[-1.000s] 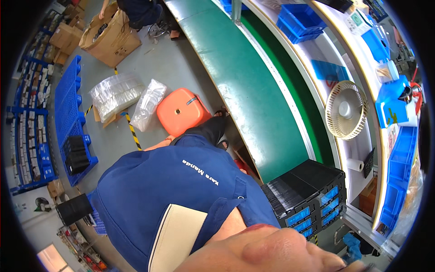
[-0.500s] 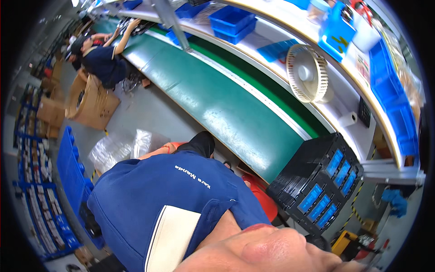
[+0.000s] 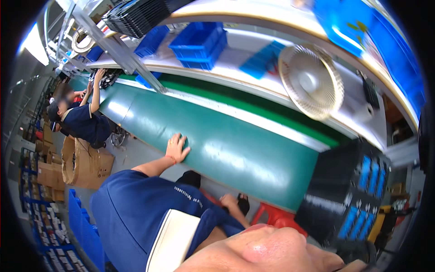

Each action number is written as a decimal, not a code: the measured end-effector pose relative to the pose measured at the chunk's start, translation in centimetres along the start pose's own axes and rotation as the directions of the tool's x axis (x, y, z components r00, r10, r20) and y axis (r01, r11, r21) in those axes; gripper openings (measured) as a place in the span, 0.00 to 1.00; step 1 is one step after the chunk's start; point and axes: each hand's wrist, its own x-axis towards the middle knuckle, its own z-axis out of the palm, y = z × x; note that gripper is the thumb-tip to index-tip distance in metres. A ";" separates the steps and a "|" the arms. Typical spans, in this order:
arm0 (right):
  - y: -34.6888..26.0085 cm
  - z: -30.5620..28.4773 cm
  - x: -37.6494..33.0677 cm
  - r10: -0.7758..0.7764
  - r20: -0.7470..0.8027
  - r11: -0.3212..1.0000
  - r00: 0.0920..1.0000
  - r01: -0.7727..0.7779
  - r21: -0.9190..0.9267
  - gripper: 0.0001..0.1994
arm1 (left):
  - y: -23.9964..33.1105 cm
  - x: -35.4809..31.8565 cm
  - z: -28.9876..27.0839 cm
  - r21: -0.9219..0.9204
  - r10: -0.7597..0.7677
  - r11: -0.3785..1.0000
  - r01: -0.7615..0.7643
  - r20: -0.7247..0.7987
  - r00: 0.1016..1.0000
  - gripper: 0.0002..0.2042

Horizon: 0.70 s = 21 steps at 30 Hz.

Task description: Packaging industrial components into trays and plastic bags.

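Observation:
My left hand (image 3: 176,147) lies flat on the near edge of the green conveyor belt (image 3: 235,149), fingers spread, holding nothing. A thin orange band sits at its wrist. My right hand (image 3: 229,202) is low by my lap, below the belt's edge and next to a dark shoe (image 3: 243,205). Its fingers are partly hidden, and I see nothing in it. My blue shirt (image 3: 136,213) with a white panel fills the lower left.
A stack of black trays with blue tags (image 3: 349,195) stands at the belt's right end, above a red stool (image 3: 276,217). A white fan (image 3: 310,81) and blue bins (image 3: 199,43) sit on the shelf behind. A co-worker (image 3: 81,120) sits far left, near cardboard boxes (image 3: 86,163).
The view has swung up along the belt. My left hand, unseen before, now rests on the green belt, and my right hand has come into sight by my lap.

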 end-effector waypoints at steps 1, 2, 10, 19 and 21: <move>-2.1 1.1 0.7 -0.075 0.082 0.997 0.994 0.074 0.017 0.22 | -0.6 1.9 -0.1 0.003 -0.004 1.000 0.004 -0.020 1.000 0.28; -1.3 7.5 6.0 -0.199 0.175 0.973 0.964 0.174 0.149 0.22 | -0.2 2.1 -1.5 -0.029 0.095 0.995 -0.095 -0.008 0.995 0.29; -13.0 -0.7 12.3 -0.414 0.429 0.908 0.803 0.333 0.252 0.26 | -0.8 1.3 -1.9 -0.084 0.129 0.988 -0.126 0.034 0.991 0.29; -18.1 -1.1 18.2 -0.529 0.355 0.849 0.771 0.478 0.226 0.27 | -7.2 10.5 -7.7 0.094 0.398 0.917 -0.388 -0.269 0.877 0.30; -18.2 -1.6 18.1 -0.534 0.338 0.845 0.775 0.494 0.203 0.28 | -10.4 16.6 -12.1 0.259 0.409 0.912 -0.319 -0.498 0.765 0.32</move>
